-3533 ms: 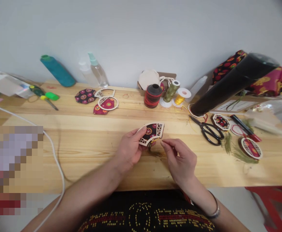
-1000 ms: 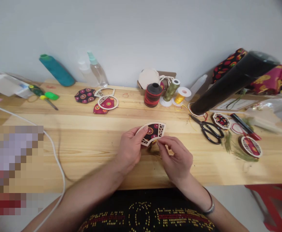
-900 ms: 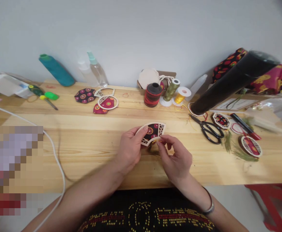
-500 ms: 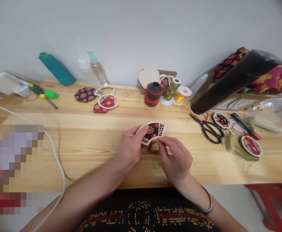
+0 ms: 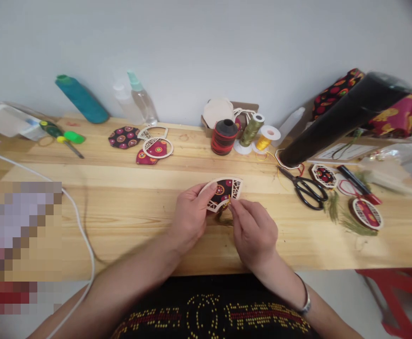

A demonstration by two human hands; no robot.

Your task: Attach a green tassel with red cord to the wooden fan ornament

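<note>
A fan-shaped wooden frame ornament (image 5: 222, 190), backed with dark patterned cloth and with cut-out lattice at both ends, is held over the table. My left hand (image 5: 192, 212) grips its left end, thumb on the front face. At its lower inner edge my right hand (image 5: 254, 226) pinches a short bit of yellow thread (image 5: 229, 199), thumb and forefinger pressed together. Some dark green tassel strands (image 5: 224, 218) hang below the ornament between the hands; their upper part is hidden.
Black-handled scissors (image 5: 305, 188), a lattice octagon (image 5: 324, 176) and an oval tasselled ornament (image 5: 367, 213) lie to the right. Thread spools (image 5: 224, 136) stand at the back. A black tube (image 5: 347, 117) leans there. Cloth-and-wood pieces (image 5: 158, 148) lie back left; a white cable (image 5: 82, 226) crosses the left side.
My right hand has shifted slightly, its fingers closing more tightly by the ornament's inner edge. A yellow thread end now shows above the fingertips. My left hand and the ornament stay in place.
</note>
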